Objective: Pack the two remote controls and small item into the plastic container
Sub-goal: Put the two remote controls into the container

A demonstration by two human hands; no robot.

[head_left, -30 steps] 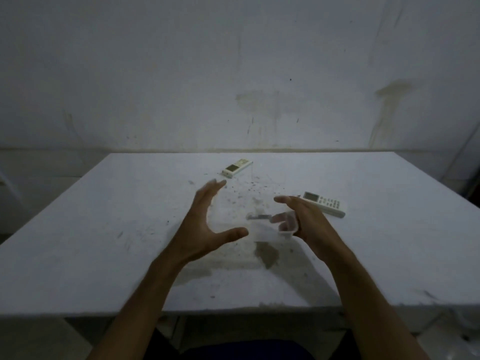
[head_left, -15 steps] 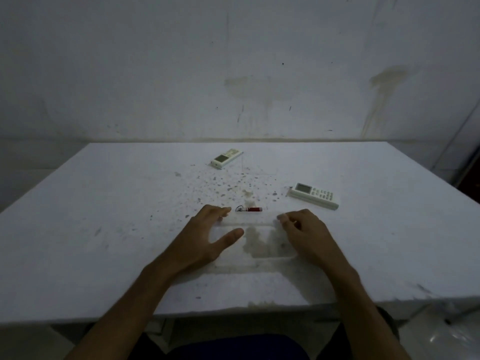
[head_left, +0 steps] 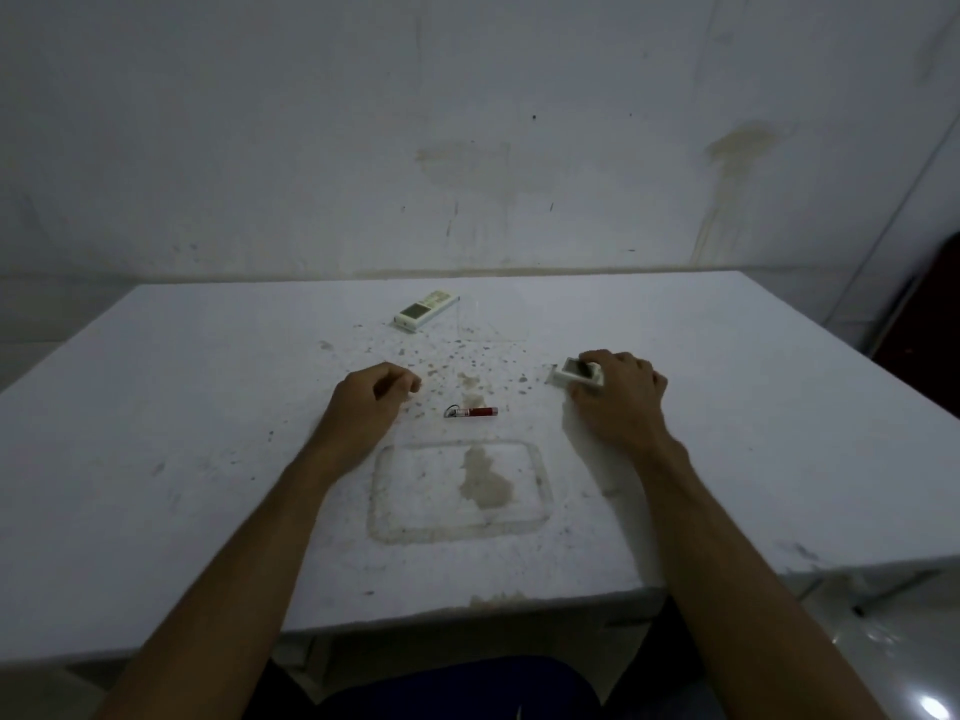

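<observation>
A clear plastic container (head_left: 540, 485) lies flat on the white table (head_left: 156, 433) near its front edge, nothing inside it. Just beyond it rests a small red item with a key ring (head_left: 472, 412). My right hand (head_left: 618, 397) covers most of a white remote control (head_left: 574, 370) at the right, fingers closed around it on the table. My left hand (head_left: 369, 402) rests on the table left of the red item, fingers curled, holding nothing. A second white remote (head_left: 426, 309) lies farther back, near the middle.
Dark specks and a brownish stain (head_left: 467, 381) mark the table between the hands. A stained white wall (head_left: 467, 148) rises right behind the table. The table's right edge drops to a shiny floor (head_left: 909, 667).
Both hands let go of the container, which now lies on the table. My right hand moved right and forward onto the near remote; my left hand moved forward and curled.
</observation>
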